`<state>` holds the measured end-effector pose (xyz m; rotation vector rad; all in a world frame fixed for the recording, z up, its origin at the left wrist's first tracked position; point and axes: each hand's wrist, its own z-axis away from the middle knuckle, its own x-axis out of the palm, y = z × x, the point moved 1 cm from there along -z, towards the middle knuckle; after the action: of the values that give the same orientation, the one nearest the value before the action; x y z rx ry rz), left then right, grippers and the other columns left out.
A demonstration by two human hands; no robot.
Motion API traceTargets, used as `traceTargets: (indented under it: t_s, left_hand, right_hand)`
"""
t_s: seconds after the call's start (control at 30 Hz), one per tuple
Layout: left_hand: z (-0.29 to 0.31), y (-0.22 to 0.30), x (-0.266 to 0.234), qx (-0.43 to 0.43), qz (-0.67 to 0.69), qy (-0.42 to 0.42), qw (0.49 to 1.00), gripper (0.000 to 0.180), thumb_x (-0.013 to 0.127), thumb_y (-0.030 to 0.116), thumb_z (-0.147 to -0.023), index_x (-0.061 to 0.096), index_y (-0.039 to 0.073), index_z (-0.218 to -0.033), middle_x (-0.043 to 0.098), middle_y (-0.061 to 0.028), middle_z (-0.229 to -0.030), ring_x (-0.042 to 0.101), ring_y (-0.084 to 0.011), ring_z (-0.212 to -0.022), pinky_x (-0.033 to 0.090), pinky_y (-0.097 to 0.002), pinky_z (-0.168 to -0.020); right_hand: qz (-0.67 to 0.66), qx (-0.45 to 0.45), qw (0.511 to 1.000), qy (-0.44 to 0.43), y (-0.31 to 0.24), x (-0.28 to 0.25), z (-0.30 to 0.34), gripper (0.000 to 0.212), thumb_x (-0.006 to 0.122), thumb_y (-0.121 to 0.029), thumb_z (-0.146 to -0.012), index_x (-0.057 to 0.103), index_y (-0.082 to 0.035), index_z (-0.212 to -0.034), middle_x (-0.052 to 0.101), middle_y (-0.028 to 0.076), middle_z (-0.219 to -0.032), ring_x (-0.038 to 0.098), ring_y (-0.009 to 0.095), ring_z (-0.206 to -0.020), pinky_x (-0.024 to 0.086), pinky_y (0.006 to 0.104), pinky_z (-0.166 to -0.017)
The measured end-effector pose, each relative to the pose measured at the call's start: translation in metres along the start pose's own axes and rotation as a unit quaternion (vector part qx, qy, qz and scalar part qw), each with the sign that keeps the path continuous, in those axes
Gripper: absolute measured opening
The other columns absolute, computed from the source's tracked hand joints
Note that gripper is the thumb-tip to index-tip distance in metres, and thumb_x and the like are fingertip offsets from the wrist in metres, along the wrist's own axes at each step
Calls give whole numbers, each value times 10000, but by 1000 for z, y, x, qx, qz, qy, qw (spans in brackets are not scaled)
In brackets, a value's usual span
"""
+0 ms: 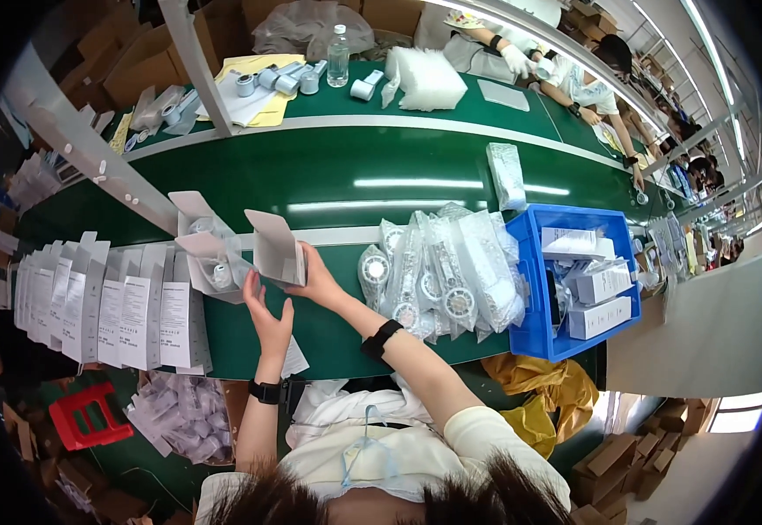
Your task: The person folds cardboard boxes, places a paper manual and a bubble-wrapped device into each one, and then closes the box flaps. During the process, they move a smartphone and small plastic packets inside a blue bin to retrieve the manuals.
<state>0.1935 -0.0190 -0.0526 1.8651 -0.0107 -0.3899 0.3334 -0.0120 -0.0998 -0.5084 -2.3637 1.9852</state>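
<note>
My right hand (315,278) grips an upright white box (274,245) with its top flap raised. Just to the left of it, my left hand (269,322) is open, thumb apart from the fingers, its fingertips close to another open white box (199,278). Whether they touch that box I cannot tell. Clear plastic with a round white part (221,276) sticks out of this second box, and a further open box (192,210) stands behind it. Right of my hands lies a pile of bagged white devices (438,271) with round ends.
A row of open white boxes (118,306) lines the left of the green table. At the right, a blue bin (530,289) holds white boxes. A bagged pack (507,175) lies on the green belt (311,166). A metal post (199,70) rises at the left. A co-worker sits across.
</note>
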Motion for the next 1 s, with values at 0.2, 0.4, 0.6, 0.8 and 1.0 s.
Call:
traceTargets:
  t_s: [0.2, 0.4, 0.6, 0.8, 1.0]
  left_hand:
    - [-5, -10, 8, -27, 17, -13, 999, 846, 682, 45, -673, 168, 53, -1346, 233, -175, -1365, 266, -299, -1267, 258, -422, -1018]
    - [-32, -3, -3, -34, -14, -54, 998, 966, 771, 126, -609, 164, 71, -1358, 231, -179, -1365, 262, -327, -1257, 281, -423, -1002]
    - [-41, 8, -10, 41, -274, -161, 947, 939, 802, 182, -556, 274, 94, -1327, 232, -183, -1364, 260, -360, -1236, 314, -430, -973]
    - [-61, 29, 3, 60, -286, -193, 937, 793, 799, 143, -542, 420, 146, -1239, 290, -179, -1316, 340, -377, -1157, 394, -435, -876]
    - [-70, 10, -7, 48, -297, -225, 927, 799, 797, 104, -554, 384, 175, -1234, 246, -177, -1339, 346, -376, -1179, 392, -416, -911]
  right_hand:
    - [19, -9, 1000, -7, -11, -13, 19, 1031, 740, -33, -548, 121, -83, -1372, 261, 208, -1343, 247, 377, -1257, 268, 398, -1024]
    - [75, -3, 995, -68, -87, -108, 54, 649, 583, 35, -700, 354, -82, -1296, 357, 144, -1321, 357, 312, -1217, 334, 370, -978]
    - [207, 6, 958, 197, -100, -266, -4, 415, 551, 60, -719, 514, -21, -1124, 597, 104, -1028, 571, 187, -974, 476, 281, -779]
    - [495, 261, 810, 174, 50, -422, -72, 526, 669, -252, -690, 505, -19, -1132, 574, 218, -1047, 548, 342, -998, 442, 384, -846]
    - [540, 440, 713, 79, 147, -434, -98, 783, 730, -260, -637, 316, -99, -1281, 561, 239, -1051, 549, 350, -992, 433, 410, -857]
